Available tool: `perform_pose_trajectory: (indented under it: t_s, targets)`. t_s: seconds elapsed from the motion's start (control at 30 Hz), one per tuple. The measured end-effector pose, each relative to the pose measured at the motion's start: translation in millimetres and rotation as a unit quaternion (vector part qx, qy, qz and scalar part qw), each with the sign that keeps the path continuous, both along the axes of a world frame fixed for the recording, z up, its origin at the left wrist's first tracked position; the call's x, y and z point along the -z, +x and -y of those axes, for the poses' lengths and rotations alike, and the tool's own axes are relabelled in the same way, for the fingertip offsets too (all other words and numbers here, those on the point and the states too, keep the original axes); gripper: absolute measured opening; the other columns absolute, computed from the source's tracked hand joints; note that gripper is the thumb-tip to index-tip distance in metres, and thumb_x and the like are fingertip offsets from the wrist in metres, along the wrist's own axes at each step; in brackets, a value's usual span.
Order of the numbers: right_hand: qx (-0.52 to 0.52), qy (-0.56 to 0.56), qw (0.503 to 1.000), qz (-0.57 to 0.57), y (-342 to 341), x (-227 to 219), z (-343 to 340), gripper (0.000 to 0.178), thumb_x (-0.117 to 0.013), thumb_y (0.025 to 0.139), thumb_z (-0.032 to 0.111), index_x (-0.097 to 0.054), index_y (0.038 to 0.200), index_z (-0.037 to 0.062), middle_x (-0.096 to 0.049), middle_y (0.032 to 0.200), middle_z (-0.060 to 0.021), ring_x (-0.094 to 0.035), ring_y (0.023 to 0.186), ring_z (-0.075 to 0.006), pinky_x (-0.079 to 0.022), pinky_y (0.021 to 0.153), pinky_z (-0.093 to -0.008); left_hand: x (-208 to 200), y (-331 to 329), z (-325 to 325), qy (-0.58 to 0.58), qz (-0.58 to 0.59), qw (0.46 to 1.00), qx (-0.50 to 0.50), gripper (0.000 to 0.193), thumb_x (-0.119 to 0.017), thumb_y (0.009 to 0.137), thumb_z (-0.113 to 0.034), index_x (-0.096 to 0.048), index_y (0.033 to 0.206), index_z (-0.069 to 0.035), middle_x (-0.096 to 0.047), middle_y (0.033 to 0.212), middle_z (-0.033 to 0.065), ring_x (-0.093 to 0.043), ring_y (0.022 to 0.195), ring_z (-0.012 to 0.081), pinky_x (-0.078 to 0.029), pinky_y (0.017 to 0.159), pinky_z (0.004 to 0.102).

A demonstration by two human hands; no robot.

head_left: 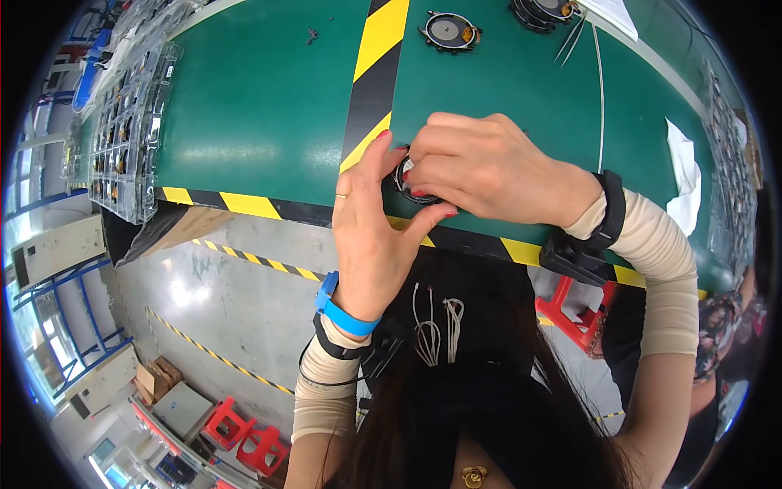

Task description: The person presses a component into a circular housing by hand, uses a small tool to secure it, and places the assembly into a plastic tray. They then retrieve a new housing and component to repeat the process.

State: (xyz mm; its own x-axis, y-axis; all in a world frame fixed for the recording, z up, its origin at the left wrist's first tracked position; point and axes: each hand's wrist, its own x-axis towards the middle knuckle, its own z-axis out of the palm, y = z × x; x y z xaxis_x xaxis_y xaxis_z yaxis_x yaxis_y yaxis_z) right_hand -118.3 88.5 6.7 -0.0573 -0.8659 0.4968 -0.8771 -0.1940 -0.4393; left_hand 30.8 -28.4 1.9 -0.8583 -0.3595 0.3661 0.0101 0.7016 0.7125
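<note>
A round black watch case (pixel 398 181) is held low over the green mat, close to its front edge, and is largely covered by my fingers. My left hand (pixel 368 220) grips the case's left and near sides between fingers and thumb. From the right, my right hand (pixel 493 167) curls over the case with its fingertips pinched together at the inside. A small pale patch shows by those fingertips; whether it is a part being pinched cannot be made out.
Another round watch case (pixel 450 32) lies farther back, with a stack of similar cases (pixel 541 12) and tweezers (pixel 572 39) to its right. Clear trays (pixel 130 134) of small parts stand at left. A white cloth (pixel 683 175) lies at right; tiny dark bits (pixel 312 35) sit far left.
</note>
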Motion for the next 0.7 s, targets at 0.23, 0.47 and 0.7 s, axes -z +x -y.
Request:
perform_pose_trajectory:
  t_s: [0.23,0.47,0.7]
  targets:
    - [0.013,-0.009,1.000,-0.012,0,0,3,0.012,-0.071,0.076,0.007,-0.065,0.086,0.0054,-0.056,0.085,-0.0024,-0.059,0.080,-0.0180,-0.046,0.049,-0.0290,1,0,1,-0.002,-0.009,1.000,0.000,0.087,-0.090,0.062,-0.009,-0.045,0.137,0.000,-0.065,0.112,0.0149,-0.060,0.102,0.0301,-0.050,0.087,0.0397]
    - [-0.031,0.006,0.999,-0.034,-6,-5,3,0.011,-0.071,0.075,0.006,-0.064,0.084,0.0060,-0.056,0.085,-0.0019,-0.058,0.078,-0.0175,-0.044,0.047,-0.0287,-3,1,8,0.001,0.011,0.999,0.042,0.089,-0.090,0.063,-0.007,-0.043,0.139,0.001,-0.064,0.112,0.0140,-0.060,0.102,0.0302,-0.051,0.087,0.0394]
    - [-0.074,-0.011,0.997,-0.031,-12,-3,4,0.012,-0.071,0.074,0.006,-0.063,0.082,0.0068,-0.057,0.085,-0.0017,-0.058,0.076,-0.0177,-0.042,0.045,-0.0291,-2,-1,14,0.001,0.011,0.998,0.066,0.092,-0.089,0.063,-0.007,-0.042,0.141,0.000,-0.063,0.111,0.0141,-0.060,0.102,0.0304,-0.051,0.087,0.0394]
